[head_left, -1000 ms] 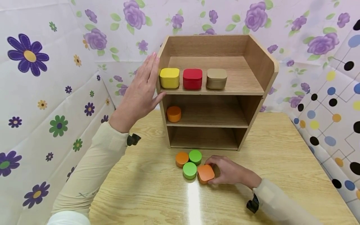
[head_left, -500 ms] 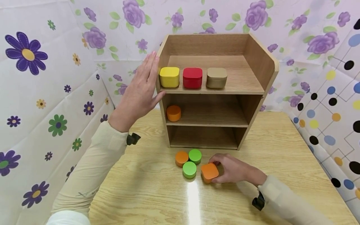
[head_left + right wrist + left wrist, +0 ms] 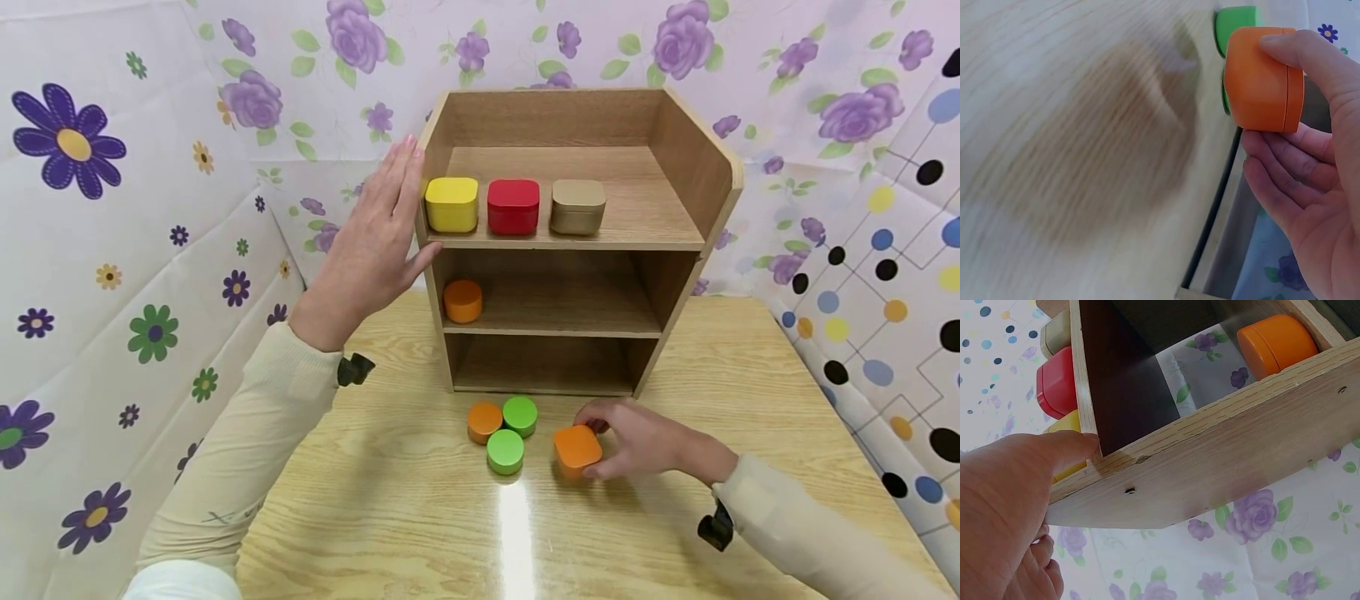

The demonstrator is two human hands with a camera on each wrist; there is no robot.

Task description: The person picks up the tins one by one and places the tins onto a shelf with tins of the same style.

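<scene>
The right hand (image 3: 645,440) is covering the orange tin's (image 3: 577,448) far side — the tabletop (image 3: 1072,156) is blurring in the right wrist view

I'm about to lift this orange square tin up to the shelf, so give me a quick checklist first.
1. Right hand grips the orange square tin: ok.
2. Tin apart from the round tins: ok.
3. Left hand steadies the shelf unit: ok.
4. Free space on the top shelf right of the beige tin: ok.
5. Tin's lid seated tight: cannot tell.
</scene>
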